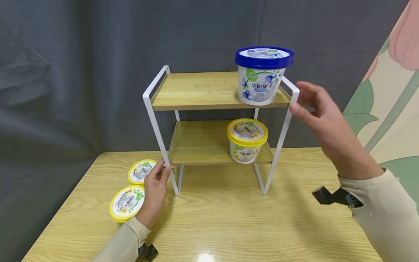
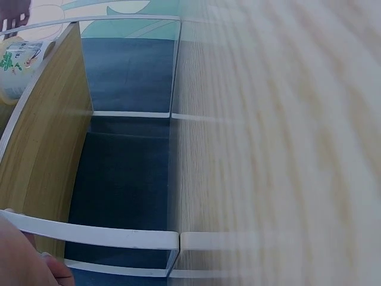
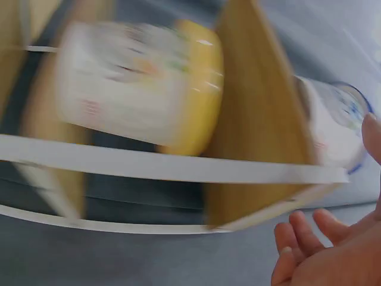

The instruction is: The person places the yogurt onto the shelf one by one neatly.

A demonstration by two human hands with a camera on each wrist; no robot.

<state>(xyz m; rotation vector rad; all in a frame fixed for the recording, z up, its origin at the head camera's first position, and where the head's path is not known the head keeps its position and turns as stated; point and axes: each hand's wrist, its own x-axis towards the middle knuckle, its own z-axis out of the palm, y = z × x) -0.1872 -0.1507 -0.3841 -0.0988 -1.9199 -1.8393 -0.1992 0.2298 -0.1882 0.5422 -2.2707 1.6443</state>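
Note:
A two-tier wooden shelf rack (image 1: 193, 87) with white side frames stands on the table. My left hand (image 1: 156, 189) holds its left front leg low down, thumb in front and fingers reaching behind. In the left wrist view the left hand (image 2: 30, 256) shows at the white leg. My right hand (image 1: 322, 120) is beside the top right corner of the rack, its fingers loosely bent with nothing in them. A tub with a blue lid (image 1: 262, 85) sits at the right of the top board. On the lower board, also to the right, stands a yellow-lidded tub (image 1: 246, 153).
Two more yellow-lidded tubs stand on the table left of the rack, a nearer one (image 1: 127, 202) beside my left wrist and a farther one (image 1: 141, 171). A dark grey curtain (image 1: 124, 91) hangs behind the table (image 1: 222, 225). A flower-patterned panel (image 1: 389, 105) is at the right.

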